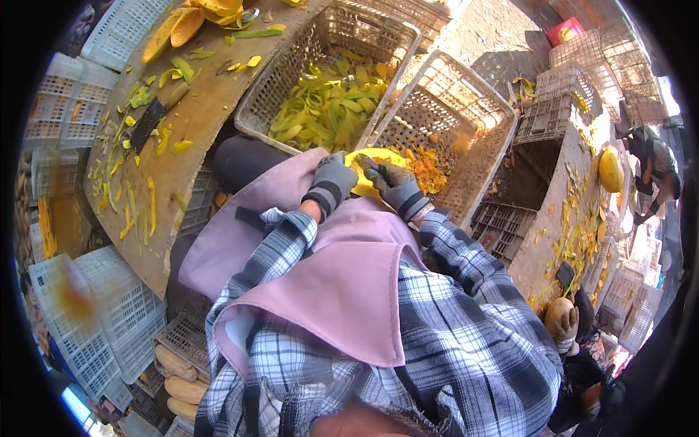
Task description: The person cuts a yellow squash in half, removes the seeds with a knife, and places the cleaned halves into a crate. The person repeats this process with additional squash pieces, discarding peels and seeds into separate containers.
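Observation:
In grey knit gloves with dark bands, both hands are at a yellow peeled squash piece above my lap, near the rims of two crates. My left hand grips its left edge. My right hand is closed at its right side, the glove fingers stained dark; whether a small tool is in it cannot be told. One plastic crate beyond holds green and yellow peelings. The crate to its right holds orange pulp. A pink apron covers my lap.
To the left, a wooden board bears peel scraps, a cleaver-like tool and cut squash halves. Whole squashes lie in a crate at lower left. On the right, another board has peelings, a yellow squash and a co-worker's gloved hand.

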{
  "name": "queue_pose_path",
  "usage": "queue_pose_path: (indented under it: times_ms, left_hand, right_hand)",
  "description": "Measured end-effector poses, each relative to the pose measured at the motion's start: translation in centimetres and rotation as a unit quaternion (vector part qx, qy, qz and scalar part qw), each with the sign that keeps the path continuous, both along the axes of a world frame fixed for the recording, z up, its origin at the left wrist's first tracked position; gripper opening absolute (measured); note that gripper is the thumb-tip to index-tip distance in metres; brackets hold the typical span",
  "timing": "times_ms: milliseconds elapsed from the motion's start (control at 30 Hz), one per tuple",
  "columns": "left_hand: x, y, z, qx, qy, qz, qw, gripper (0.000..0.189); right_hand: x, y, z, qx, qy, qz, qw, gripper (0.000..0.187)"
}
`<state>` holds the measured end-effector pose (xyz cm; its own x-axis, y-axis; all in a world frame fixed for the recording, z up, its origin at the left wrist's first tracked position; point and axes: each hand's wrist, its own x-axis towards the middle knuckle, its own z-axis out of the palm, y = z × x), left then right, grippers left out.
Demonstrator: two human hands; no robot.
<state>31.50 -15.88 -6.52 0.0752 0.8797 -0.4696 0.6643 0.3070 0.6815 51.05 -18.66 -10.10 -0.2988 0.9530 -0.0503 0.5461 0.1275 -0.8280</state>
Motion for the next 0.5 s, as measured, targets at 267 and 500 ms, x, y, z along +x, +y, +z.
queue_pose_path:
  times_ms: [267, 500]
  left_hand:
    - [0.0, -0.4, 0.1, 0.025, 0.007, 0.023, 0.999, 0.037]
    - [0.3, -1.2, 0.3, 0.027, -0.004, 0.011, 1.000, 0.046]
  right_hand:
    - [1.4, -2.1, 1.5, -0.142, -0.031, -0.105, 0.984, 0.020]
    - [2.4, 0.4, 1.8, -0.222, -0.238, -0.007, 0.945, 0.050]
